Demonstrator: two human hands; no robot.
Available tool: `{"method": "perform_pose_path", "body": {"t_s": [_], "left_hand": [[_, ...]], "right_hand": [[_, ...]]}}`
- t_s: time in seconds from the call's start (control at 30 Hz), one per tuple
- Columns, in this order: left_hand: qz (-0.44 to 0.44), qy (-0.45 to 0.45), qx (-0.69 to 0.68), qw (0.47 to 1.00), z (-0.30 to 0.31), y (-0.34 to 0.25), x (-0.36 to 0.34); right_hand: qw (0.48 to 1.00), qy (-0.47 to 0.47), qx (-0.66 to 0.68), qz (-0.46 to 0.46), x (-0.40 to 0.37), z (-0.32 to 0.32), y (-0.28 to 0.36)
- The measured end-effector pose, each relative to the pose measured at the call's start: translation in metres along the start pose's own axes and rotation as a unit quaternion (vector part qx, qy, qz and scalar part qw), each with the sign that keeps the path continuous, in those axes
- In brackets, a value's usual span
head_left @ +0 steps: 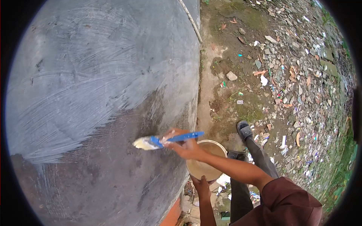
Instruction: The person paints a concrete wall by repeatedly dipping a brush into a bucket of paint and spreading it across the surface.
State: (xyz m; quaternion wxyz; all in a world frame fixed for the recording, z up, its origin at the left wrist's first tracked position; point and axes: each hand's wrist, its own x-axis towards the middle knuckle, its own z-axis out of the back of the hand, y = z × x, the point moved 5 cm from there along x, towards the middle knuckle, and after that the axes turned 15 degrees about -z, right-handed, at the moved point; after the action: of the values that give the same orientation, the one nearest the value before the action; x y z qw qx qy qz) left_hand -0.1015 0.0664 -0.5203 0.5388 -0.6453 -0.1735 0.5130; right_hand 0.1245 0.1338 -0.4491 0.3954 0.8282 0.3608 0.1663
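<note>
My right hand [184,147] is closed around the blue handle of a paintbrush [154,142]. Its pale, cream-coloured bristles point left, over the dark lower part of the grey wall [94,150]. Below that wrist is a round bucket [213,143] with a pale rim and cloudy beige liquid inside. My left hand [201,186] grips the bucket's near edge, thumb up at the rim. Light, streaky brush strokes cover the upper part of the wall, while the area around the brush is darker.
To the right lies ground strewn with stones, leaves and litter [264,81]. A thin stick [191,22] leans by the wall's upper edge. My sandalled foot [244,130] stands beyond the bucket. An orange-painted strip [171,214] shows at the wall's bottom.
</note>
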Motion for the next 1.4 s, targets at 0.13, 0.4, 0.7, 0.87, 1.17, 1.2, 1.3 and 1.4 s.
{"method": "perform_pose_path", "body": {"t_s": [0.13, 0.4, 0.7, 0.87, 1.17, 1.2, 1.3, 1.4], "left_hand": [[0.005, -0.008, 0.017, 1.0, 0.019, 0.037, 0.002], [0.036, -0.054, 0.171, 0.983, 0.007, 0.038, 0.006], [0.068, -0.11, 0.176, 0.976, -0.02, 0.017, 0.019], [0.071, -0.078, 0.171, 0.98, -0.016, 0.031, 0.046], [0.012, 0.058, 0.202, 0.978, 0.009, 0.143, 0.13], [0.041, 0.054, 0.17, 0.983, 0.014, 0.16, 0.135], [0.08, 0.064, 0.214, 0.971, -0.013, 0.18, 0.157], [0.096, 0.064, 0.219, 0.969, -0.017, 0.2, 0.165]], "right_hand": [[0.984, -0.125, 0.113, -0.064, 0.055, 0.06, -0.049], [0.892, -0.45, 0.009, -0.042, 0.08, 0.218, -0.192], [0.993, 0.023, 0.107, -0.05, 0.022, 0.059, -0.024], [0.996, -0.013, 0.088, -0.007, 0.062, 0.1, -0.057], [0.941, -0.304, 0.147, -0.022, 0.129, 0.274, -0.256], [0.929, -0.356, 0.094, -0.022, 0.132, 0.302, -0.28], [0.888, -0.459, 0.015, -0.032, 0.128, 0.353, -0.338], [0.899, -0.422, 0.044, -0.107, 0.109, 0.329, -0.325]]}}
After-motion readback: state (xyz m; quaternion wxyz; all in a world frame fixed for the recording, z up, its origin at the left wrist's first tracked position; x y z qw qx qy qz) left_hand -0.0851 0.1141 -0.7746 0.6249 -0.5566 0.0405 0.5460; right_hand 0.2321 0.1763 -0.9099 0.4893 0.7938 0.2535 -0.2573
